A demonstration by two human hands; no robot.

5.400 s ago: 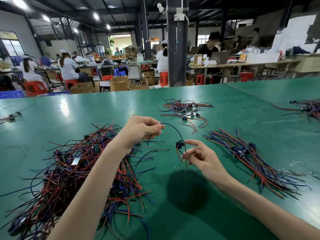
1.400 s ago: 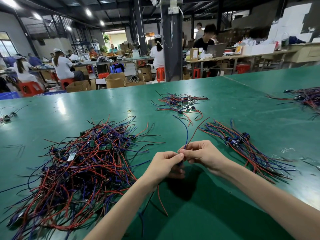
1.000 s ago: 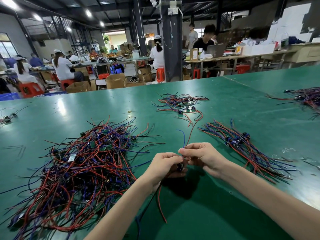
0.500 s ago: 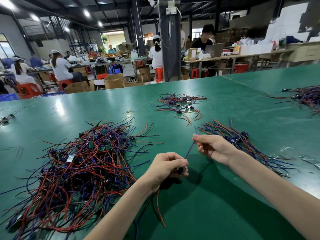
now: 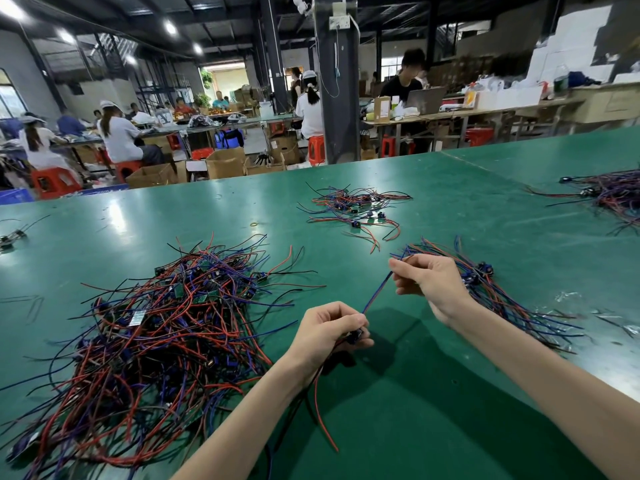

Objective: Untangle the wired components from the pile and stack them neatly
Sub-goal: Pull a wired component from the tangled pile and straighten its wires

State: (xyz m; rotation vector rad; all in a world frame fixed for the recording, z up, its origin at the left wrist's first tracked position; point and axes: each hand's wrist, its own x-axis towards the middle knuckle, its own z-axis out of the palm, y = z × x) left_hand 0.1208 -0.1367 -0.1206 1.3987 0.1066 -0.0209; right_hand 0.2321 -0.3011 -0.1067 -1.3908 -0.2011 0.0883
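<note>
Wired component [image 5: 377,292]: left hand [image 5: 329,332] pinches body, right hand [image 5: 429,282] pinches leads; small stack [image 5: 502,299] done, large pile [image 5: 156,341] left to sort.

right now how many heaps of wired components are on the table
5: tangled pile front left, neat stack by right hand, small heap far centre, far-right heap, tiny cluster left edge; more may lie off-frame.

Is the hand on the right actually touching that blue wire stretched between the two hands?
Touching. The head view shows the right hand pinching the blue wire near its far end, while the left hand grips its component end.
</note>
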